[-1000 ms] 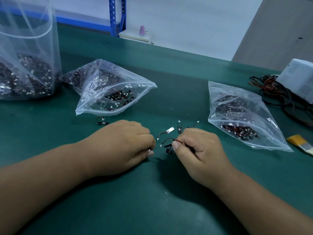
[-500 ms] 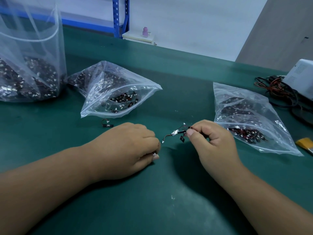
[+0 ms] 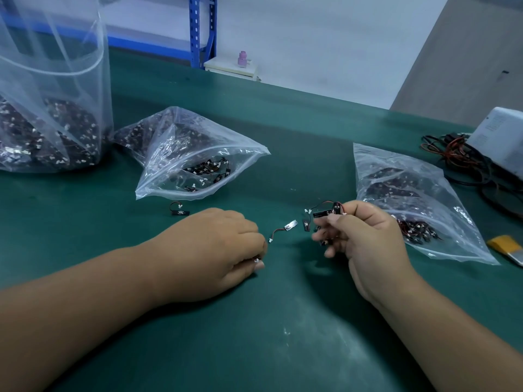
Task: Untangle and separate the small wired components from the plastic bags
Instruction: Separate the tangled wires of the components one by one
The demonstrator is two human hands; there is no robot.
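A clear zip-top plastic bag (image 3: 198, 154) lies slumped on the dark green worktop (image 3: 283, 349), its open mouth showing a heap of small black wired components with white plugs. Just in front of this bag's mouth sits one loose black component (image 3: 178, 209) with its wire looped.

In front of the bag and a little to its right, the left hand (image 3: 215, 250) rests knuckles-up on the worktop. Its fingers are curled and a tiny white connector (image 3: 256, 260) is pinched at the thumb tip; what it is attached to is hidden. Further right of the bag, the right hand (image 3: 365, 241) is lifted off the worktop, thumb and curled fingers gripping a tangled bunch of black components with red and black wires (image 3: 325, 212). Between the two hands hangs a single silver-labelled component on a short red-black wire (image 3: 284, 229); whether either hand holds it cannot be told.

Well to the right of the bag lies a second clear bag of components (image 3: 410, 176), and beyond it a yellow-handled brush (image 3: 506, 246), a coil of red and black cables (image 3: 452, 157) and a white box (image 3: 501, 137). To the bag's left stands a tall clear bag (image 3: 51, 108), partly filled with the same parts.
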